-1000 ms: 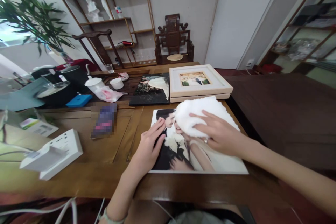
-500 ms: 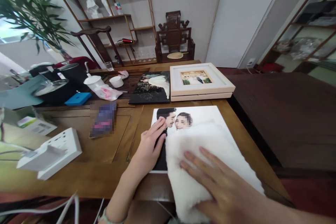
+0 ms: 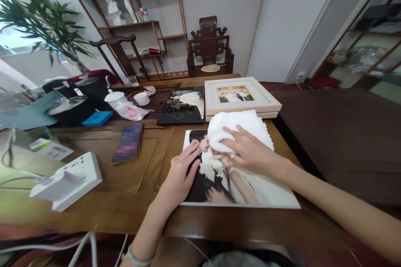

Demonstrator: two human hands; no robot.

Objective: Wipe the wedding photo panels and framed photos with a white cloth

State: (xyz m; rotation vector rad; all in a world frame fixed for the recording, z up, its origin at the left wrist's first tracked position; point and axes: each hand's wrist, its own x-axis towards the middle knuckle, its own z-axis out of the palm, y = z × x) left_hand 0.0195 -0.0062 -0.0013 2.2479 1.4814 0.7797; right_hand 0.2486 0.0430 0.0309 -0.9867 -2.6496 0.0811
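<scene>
A large wedding photo print (image 3: 250, 187) lies flat on the wooden table (image 3: 94, 208) in front of me. My left hand (image 3: 181, 173) rests flat on the print's left edge, fingers stretched out. My right hand (image 3: 247, 152) presses a fluffy white cloth (image 3: 236, 127) onto the upper part of the print, fingers spread over the cloth. The cloth covers the print's top right corner.
Behind the print lie a dark photo print (image 3: 183, 106) and a white framed photo (image 3: 239, 98). To the left are a white power strip (image 3: 73, 177), a phone (image 3: 127, 142), a blue box (image 3: 97, 118), cups and a kettle. Cables hang at the near edge.
My right hand slid the cloth down to the print's near edge, then pushed it back up to the top. My left hand stayed on the left edge.
</scene>
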